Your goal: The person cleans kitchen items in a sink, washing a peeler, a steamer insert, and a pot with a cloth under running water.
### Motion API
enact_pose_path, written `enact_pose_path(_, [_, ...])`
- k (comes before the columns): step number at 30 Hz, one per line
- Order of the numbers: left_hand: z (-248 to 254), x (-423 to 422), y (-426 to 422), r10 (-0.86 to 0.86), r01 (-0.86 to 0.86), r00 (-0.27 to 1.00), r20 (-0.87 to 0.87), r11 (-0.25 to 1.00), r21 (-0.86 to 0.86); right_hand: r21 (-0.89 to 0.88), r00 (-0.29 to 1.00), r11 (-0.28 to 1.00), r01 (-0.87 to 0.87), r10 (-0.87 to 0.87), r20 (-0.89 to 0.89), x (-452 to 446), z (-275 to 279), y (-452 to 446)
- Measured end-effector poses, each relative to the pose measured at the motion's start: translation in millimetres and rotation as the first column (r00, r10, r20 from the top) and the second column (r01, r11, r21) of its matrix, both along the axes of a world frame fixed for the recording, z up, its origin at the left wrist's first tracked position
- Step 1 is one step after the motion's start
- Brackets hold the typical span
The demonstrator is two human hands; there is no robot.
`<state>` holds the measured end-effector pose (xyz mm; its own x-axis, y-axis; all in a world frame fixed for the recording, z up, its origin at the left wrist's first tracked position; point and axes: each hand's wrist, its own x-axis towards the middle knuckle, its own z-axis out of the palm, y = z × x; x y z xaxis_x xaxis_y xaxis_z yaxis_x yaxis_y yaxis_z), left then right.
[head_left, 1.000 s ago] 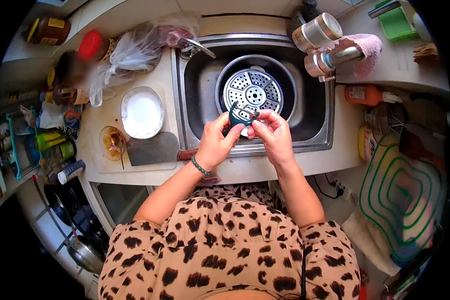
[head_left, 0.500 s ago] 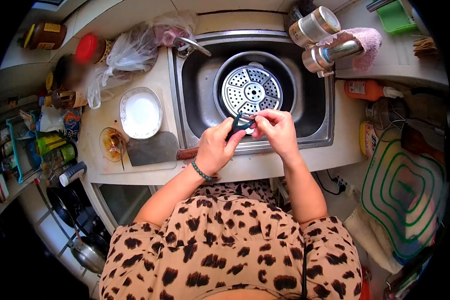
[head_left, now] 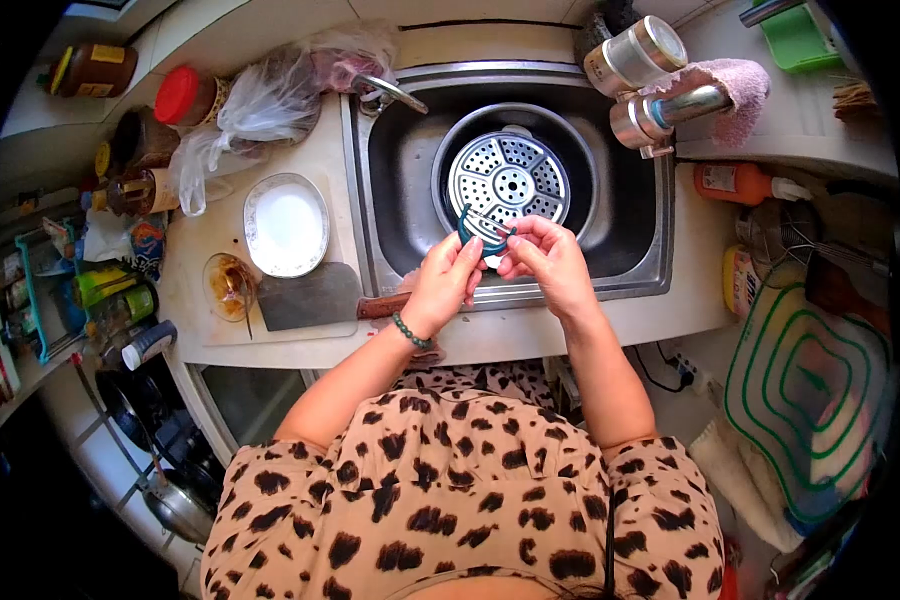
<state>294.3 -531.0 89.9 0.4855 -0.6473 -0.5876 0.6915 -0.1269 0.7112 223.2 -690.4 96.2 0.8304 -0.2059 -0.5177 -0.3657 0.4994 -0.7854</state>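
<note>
Over the near side of the sink (head_left: 392, 200), my left hand (head_left: 448, 280) is closed on a dark teal peeler (head_left: 466, 228) with a U-shaped head and a thin metal blade. The fingers of my right hand (head_left: 552, 262) pinch the other end of the peeler's head, by the end of the blade. Most of the handle is hidden in my left hand. Below the hands, a round perforated steamer plate (head_left: 513, 183) rests in a metal pot (head_left: 440, 165) inside the sink.
Left of the sink, a cleaver (head_left: 305, 297) lies on a cutting board (head_left: 325, 334), near a white dish (head_left: 286, 225) and a small glass bowl (head_left: 228, 285). A plastic bag (head_left: 270, 100) sits behind. The faucet (head_left: 695, 103) carries a pink cloth (head_left: 738, 105); an orange spray bottle (head_left: 735, 183) stands right.
The peeler has turned, so its U-shaped head and blade now show more openly between my hands. The fingers of both hands have shifted a little on it.
</note>
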Motion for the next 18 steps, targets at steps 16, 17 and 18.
enact_pose_path(16, [10, 8, 1, -0.195, 0.045, 0.617, 0.762, 0.976, 0.214, 0.105, 1.0, 0.994, 0.01, -0.012, 0.022, -1, 2, -5])
enact_pose_path(17, [12, 8, 1, -0.153, 0.039, 0.705, 0.693, 0.983, 0.177, 0.068, 0.999, 0.998, 0.015, -0.018, 0.051, 0, 6, -4])
enact_pose_path(18, [11, 9, -1, -0.152, 0.039, 0.705, 0.693, 0.984, 0.176, 0.067, 0.999, 0.998, 0.015, -0.018, 0.051, 0, 8, -5])
